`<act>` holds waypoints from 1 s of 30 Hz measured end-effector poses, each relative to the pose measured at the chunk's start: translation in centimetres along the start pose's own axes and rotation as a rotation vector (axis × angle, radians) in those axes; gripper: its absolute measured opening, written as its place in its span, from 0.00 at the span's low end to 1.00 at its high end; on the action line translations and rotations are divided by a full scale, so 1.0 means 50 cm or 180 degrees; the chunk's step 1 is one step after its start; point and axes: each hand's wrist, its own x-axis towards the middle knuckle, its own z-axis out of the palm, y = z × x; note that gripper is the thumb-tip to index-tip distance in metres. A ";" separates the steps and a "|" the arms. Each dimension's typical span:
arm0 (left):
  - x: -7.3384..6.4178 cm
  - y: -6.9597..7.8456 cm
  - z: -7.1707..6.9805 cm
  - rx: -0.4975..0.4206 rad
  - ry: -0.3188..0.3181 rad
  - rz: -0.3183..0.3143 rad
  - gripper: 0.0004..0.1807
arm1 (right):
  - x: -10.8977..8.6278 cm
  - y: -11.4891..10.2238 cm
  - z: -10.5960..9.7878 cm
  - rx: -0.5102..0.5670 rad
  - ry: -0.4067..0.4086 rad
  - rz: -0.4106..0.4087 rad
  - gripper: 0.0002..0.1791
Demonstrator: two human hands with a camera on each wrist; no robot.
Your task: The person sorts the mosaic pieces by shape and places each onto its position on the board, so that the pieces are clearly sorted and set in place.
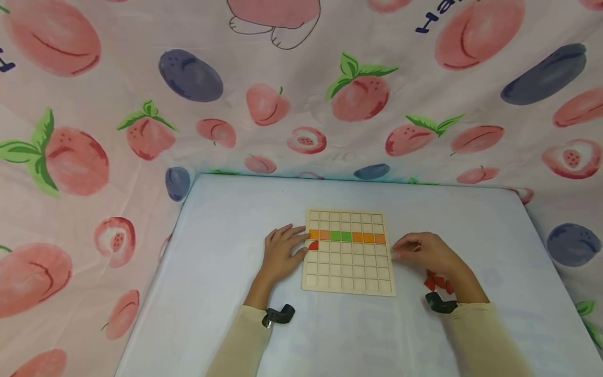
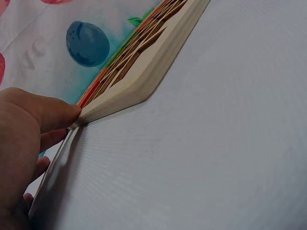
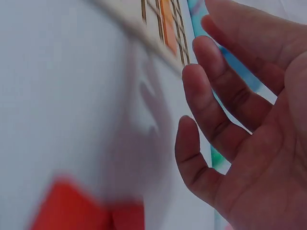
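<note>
A square wooden grid board (image 1: 348, 272) lies on the table, one row across it filled with orange and green tiles (image 1: 341, 236). Just below that row, in the leftmost column, sits a red rounded piece (image 1: 313, 245). My left hand (image 1: 281, 254) rests at the board's left edge with its fingers extended; in the left wrist view the thumb (image 2: 60, 114) touches the board's rim. Beside the right edge is my right hand (image 1: 426, 254), fingers loosely bent. The right wrist view shows nothing held between the fingers (image 3: 199, 88).
Several red pieces (image 1: 438, 283) lie in a small pile under the right forearm, blurred in the right wrist view. A white cloth (image 1: 212, 251) covers the table. Fruit-printed fabric (image 1: 282, 63) hangs behind and at the sides. Each wrist bears a black device (image 1: 280, 314).
</note>
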 end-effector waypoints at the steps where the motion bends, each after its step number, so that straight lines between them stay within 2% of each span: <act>1: 0.000 0.000 0.000 0.0001 -0.0013 -0.0009 0.21 | -0.008 0.008 -0.009 -0.0028 -0.0003 0.0054 0.14; 7: 0.001 0.001 0.002 0.0021 -0.0099 -0.0049 0.22 | -0.049 0.061 -0.058 -0.0090 -0.0064 0.0426 0.19; 9: 0.001 0.001 0.002 0.0019 -0.0083 -0.0039 0.21 | -0.060 0.079 -0.069 -0.0098 -0.0087 0.0473 0.20; 20: 0.000 0.002 -0.001 -0.0015 -0.0057 -0.0028 0.21 | -0.110 0.166 -0.109 -0.0574 0.0041 0.0463 0.18; 26: -0.001 0.003 -0.002 -0.0014 -0.0006 0.0014 0.21 | -0.114 0.191 -0.113 -0.0523 -0.0086 0.0559 0.19; 30: -0.001 0.003 -0.003 -0.0011 0.0004 0.0004 0.21 | -0.109 0.192 -0.104 -0.0510 -0.0041 0.0575 0.18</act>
